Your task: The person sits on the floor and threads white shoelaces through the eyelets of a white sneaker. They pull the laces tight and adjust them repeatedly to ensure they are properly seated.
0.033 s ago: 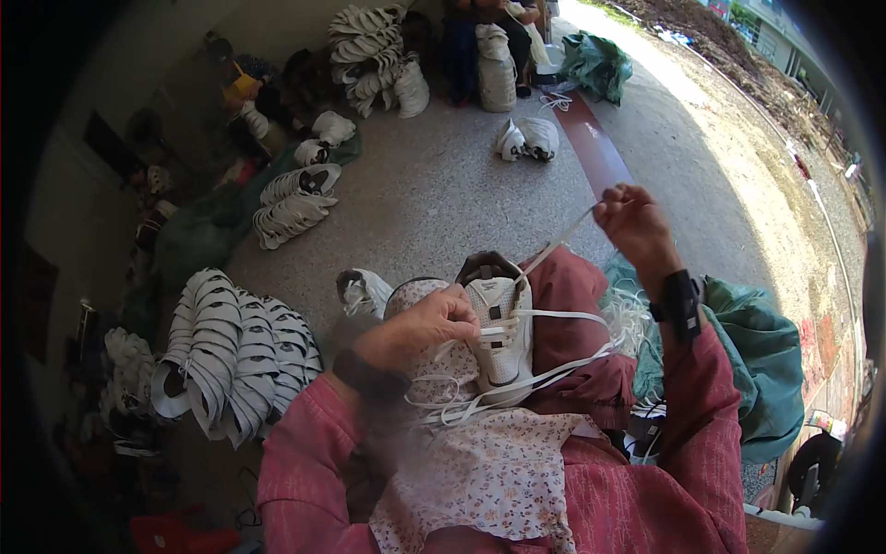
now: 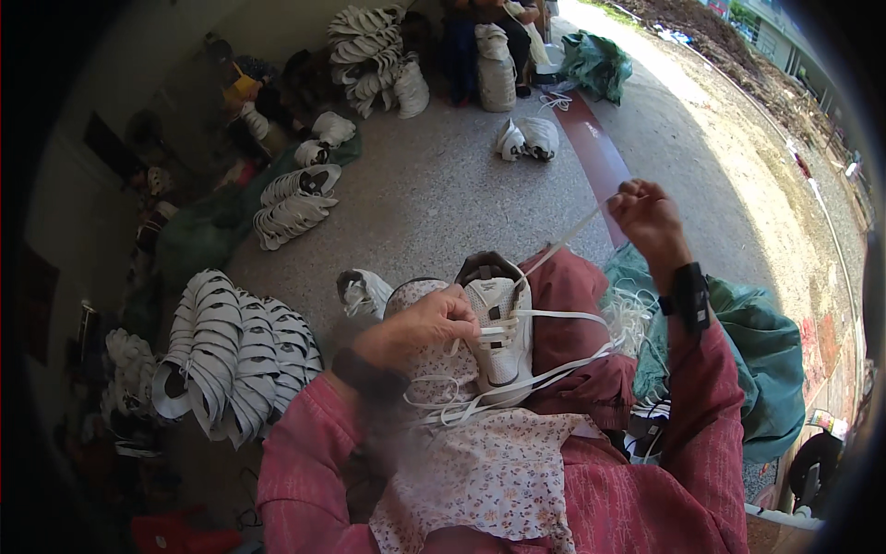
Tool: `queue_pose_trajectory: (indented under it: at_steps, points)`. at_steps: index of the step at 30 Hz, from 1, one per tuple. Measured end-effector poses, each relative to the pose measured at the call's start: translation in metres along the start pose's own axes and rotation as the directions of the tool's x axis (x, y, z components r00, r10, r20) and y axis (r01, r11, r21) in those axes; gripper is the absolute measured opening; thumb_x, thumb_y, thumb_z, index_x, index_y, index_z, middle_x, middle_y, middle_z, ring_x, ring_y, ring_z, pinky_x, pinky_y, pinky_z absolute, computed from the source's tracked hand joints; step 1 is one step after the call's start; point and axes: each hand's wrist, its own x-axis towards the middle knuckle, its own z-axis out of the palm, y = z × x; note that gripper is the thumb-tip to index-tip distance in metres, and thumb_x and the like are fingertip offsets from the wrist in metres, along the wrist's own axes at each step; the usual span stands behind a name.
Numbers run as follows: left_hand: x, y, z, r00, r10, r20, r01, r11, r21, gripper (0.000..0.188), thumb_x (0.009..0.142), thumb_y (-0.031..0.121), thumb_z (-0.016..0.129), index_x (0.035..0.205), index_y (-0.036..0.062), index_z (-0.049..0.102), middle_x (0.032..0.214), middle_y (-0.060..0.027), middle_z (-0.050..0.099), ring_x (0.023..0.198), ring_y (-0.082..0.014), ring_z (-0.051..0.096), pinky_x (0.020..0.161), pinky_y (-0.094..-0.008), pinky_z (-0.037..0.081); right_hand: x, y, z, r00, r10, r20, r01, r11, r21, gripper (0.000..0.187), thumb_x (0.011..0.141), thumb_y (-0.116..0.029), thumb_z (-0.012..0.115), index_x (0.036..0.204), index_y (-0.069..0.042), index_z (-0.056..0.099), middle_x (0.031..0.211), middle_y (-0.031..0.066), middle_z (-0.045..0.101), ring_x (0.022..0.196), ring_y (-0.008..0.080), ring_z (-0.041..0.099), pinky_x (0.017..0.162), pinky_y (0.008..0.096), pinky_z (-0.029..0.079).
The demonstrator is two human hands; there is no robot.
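Stacked uppers, far left: a fanned heap of white shoe pieces (image 2: 231, 355) sits on the floor (image 2: 434, 198) beside the person's left knee, close enough to reach without getting up.
Loose shoe: a small white shoe (image 2: 362, 291) lies just beyond the left hand, apart from it.
Left hand: the left hand (image 2: 420, 325) presses down on the white sneaker (image 2: 501, 337), fingers closed in a pinch at the eyelets, steadying it so the lace can run through.
Sneaker: it rests on the lap, toe toward the person, tongue end pointing away, cradled between the knees so it cannot roll.
Lace: the white lace (image 2: 563, 238) runs taut from the sneaker's eyelets up and out to the right; slack loops trail across the floral apron (image 2: 489, 475).
Right hand: the right hand (image 2: 649, 217) is raised well above the knee, grip clamped on the lace end, drawing it tight; a dark band sits on the wrist.
Far right: a green sack (image 2: 766, 369) with spare white laces spilling beside the right leg.
Background: more white shoes (image 2: 524, 138) lie on the floor farther out.
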Motion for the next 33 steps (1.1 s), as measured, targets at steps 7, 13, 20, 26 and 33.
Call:
queue_pose_trajectory:
  at_steps: [7,13,20,26,33]
  points:
    - [0.014,-0.006,-0.001,0.997,0.072,-0.016,-0.07,0.993,0.096,0.022,0.091,0.025,0.073,0.093,0.0037,0.073,0.104,-0.002,0.05,0.1,-0.0134,0.052,0.088,-0.0273,0.042,-0.017,-0.172,-0.083,0.941,-0.276,-0.196,0.3,0.948,0.105,0.014,0.096,-0.013,0.039,0.084,-0.005,0.043,0.068,0.0056,0.042,0.059,0.0196,0.04,0.066,0.0387,0.042]
    - [0.013,0.001,0.005,0.998,0.039,-0.058,-0.039,0.999,0.011,0.023,0.094,0.026,0.07,0.107,0.007,0.071,0.103,-0.0023,0.052,0.1,-0.013,0.052,0.087,-0.0275,0.043,-0.045,-0.189,-0.121,0.885,-0.352,-0.303,0.407,0.903,0.138,0.012,0.093,-0.011,0.04,0.084,-0.003,0.044,0.071,0.0079,0.044,0.063,0.0216,0.043,0.067,0.0403,0.043]
    - [0.018,0.015,0.013,0.841,0.521,-0.144,-0.321,0.697,0.642,0.039,0.09,0.028,0.073,0.121,0.0061,0.064,0.119,-0.0081,0.058,0.108,-0.0193,0.057,0.094,-0.032,0.046,-0.076,-0.143,0.012,0.941,-0.267,0.209,0.263,0.964,0.049,0.015,0.101,-0.011,0.046,0.099,0.003,0.05,0.091,0.0114,0.05,0.079,0.0214,0.048,0.082,0.0379,0.044]
    - [0.038,0.093,0.043,0.83,0.555,0.046,-0.557,0.826,0.084,0.041,0.101,0.034,0.059,0.124,0.0008,0.062,0.11,-0.012,0.065,0.102,-0.0183,0.061,0.091,-0.0318,0.049,-0.114,-0.096,0.137,0.813,-0.255,0.523,0.353,0.931,-0.095,0.016,0.105,-0.01,0.042,0.113,0.003,0.048,0.1,0.0081,0.046,0.091,0.0177,0.047,0.087,0.0346,0.042]
    - [-0.066,0.147,0.017,0.734,0.618,-0.282,-0.671,0.724,-0.162,0.033,0.106,0.033,0.049,0.097,0.0041,0.063,0.078,-0.006,0.064,0.068,-0.0128,0.062,0.066,-0.0302,0.053,-0.097,-0.034,0.105,0.901,-0.178,0.397,0.425,0.551,-0.718,0.036,0.102,-0.025,0.05,0.123,0.003,0.059,0.122,0.0177,0.065,0.096,0.0196,0.066,0.085,0.035,0.052]
